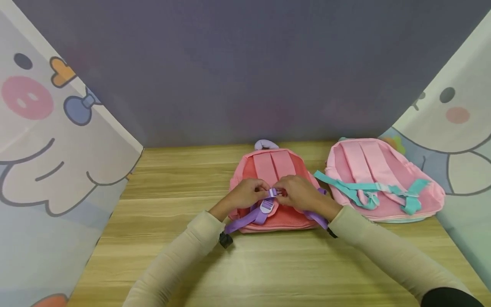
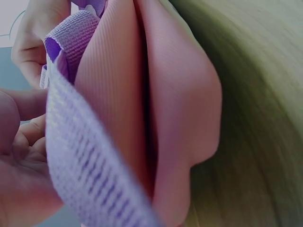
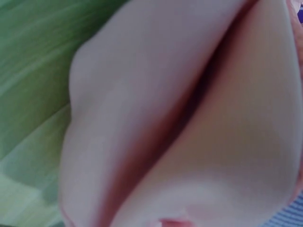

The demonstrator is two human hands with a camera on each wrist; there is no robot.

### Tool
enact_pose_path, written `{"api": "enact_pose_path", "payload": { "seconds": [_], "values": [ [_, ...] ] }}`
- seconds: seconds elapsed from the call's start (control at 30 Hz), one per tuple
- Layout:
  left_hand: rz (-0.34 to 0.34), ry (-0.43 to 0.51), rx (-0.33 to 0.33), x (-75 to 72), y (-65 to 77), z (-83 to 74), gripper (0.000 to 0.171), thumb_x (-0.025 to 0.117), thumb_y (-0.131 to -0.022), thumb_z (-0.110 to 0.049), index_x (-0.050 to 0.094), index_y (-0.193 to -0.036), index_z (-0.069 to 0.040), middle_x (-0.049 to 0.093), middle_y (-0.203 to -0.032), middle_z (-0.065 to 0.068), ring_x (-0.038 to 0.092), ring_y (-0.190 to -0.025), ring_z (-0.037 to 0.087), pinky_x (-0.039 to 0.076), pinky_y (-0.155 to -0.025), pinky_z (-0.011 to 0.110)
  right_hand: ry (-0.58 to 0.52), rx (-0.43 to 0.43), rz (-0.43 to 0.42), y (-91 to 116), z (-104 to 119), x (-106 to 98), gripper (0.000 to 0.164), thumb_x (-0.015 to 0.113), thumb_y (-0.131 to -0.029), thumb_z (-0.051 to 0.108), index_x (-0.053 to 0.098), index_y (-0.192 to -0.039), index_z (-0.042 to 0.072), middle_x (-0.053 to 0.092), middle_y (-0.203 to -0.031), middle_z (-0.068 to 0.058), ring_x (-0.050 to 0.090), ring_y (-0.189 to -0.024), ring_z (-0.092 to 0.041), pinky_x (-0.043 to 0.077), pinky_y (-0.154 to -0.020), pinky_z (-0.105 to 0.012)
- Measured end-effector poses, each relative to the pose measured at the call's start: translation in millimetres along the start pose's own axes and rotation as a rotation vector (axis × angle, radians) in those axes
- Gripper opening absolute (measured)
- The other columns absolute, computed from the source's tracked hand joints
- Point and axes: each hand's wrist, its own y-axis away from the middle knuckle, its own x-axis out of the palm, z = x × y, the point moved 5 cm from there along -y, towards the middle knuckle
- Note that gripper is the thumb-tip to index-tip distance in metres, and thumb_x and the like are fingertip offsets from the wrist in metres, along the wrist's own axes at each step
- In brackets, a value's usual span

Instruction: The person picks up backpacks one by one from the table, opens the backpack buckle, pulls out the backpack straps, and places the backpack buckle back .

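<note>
A coral-pink backpack (image 1: 289,217) lies on the table with its shoulder straps facing up and a lilac top handle (image 1: 265,144) at the far end. Over its middle, my left hand (image 1: 245,194) pinches a purple strap at a small pale buckle (image 1: 272,192). From the other side, my right hand (image 1: 301,192) pinches the buckle's pronged end, and the two pieces meet between my fingertips. Below them sits a pale strap adjuster (image 1: 266,207) on purple webbing. In the left wrist view, a purple strap (image 2: 90,146) crosses before my left palm. The right wrist view shows mainly the bag's side (image 3: 227,132).
To the right lies a lighter pink backpack (image 1: 399,209) with teal straps (image 1: 368,186) across it. The wood-grain table (image 1: 161,183) meets a grey panel (image 1: 245,76) at the back. Cartoon-printed panels (image 1: 69,170) stand at both sides.
</note>
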Motion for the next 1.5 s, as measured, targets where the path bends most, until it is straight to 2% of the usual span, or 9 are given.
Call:
{"api": "enact_pose_path", "payload": {
  "seconds": [0.3, 0.7, 1.27, 1.5],
  "values": [
    [0.006, 0.025, 0.003, -1.9, -0.2, 0.2, 0.012, 0.064, -0.099, -0.014, 0.072, -0.106, -0.009, 0.072, -0.092, 0.003, 0.061, -0.083, 0.008, 0.05, -0.075, 0.022, 0.0, 0.013, -0.013, -1.2, 0.3, 0.8, 0.029, 0.08, -0.087, 0.028, 0.077, -0.113, 0.014, 0.073, -0.096, 0.002, 0.061, -0.083, -0.012, 0.053, -0.077, -0.033],
    [0.022, 0.048, 0.013, -1.5, -3.5, 0.9, 0.014, 0.063, -0.099, -0.013, 0.073, -0.107, -0.007, 0.071, -0.091, 0.003, 0.059, -0.08, 0.007, 0.049, -0.073, 0.022, 0.026, -0.008, -0.022, -1.8, -1.0, 0.5, 0.029, 0.081, -0.086, 0.028, 0.078, -0.112, 0.014, 0.072, -0.094, 0.002, 0.059, -0.08, -0.011, 0.051, -0.074, -0.032],
    [0.058, 0.081, -0.022, -0.7, -5.1, 2.3, 0.011, 0.062, -0.1, -0.011, 0.072, -0.102, -0.007, 0.067, -0.089, 0.002, 0.057, -0.079, 0.008, 0.047, -0.072, 0.021, 0.023, -0.029, -0.028, -3.2, -0.8, 1.8, 0.027, 0.081, -0.086, 0.027, 0.078, -0.11, 0.015, 0.07, -0.09, 0.004, 0.057, -0.079, -0.01, 0.05, -0.074, -0.03],
    [0.053, 0.081, -0.024, 1.5, -6.8, 3.1, 0.012, 0.062, -0.099, -0.011, 0.073, -0.1, -0.007, 0.067, -0.085, 0.0, 0.056, -0.074, 0.007, 0.045, -0.067, 0.021, 0.029, -0.045, -0.027, -2.9, 2.3, 0.5, 0.027, 0.08, -0.086, 0.026, 0.078, -0.11, 0.015, 0.072, -0.092, 0.004, 0.058, -0.08, -0.01, 0.052, -0.077, -0.033]
  ]
}}
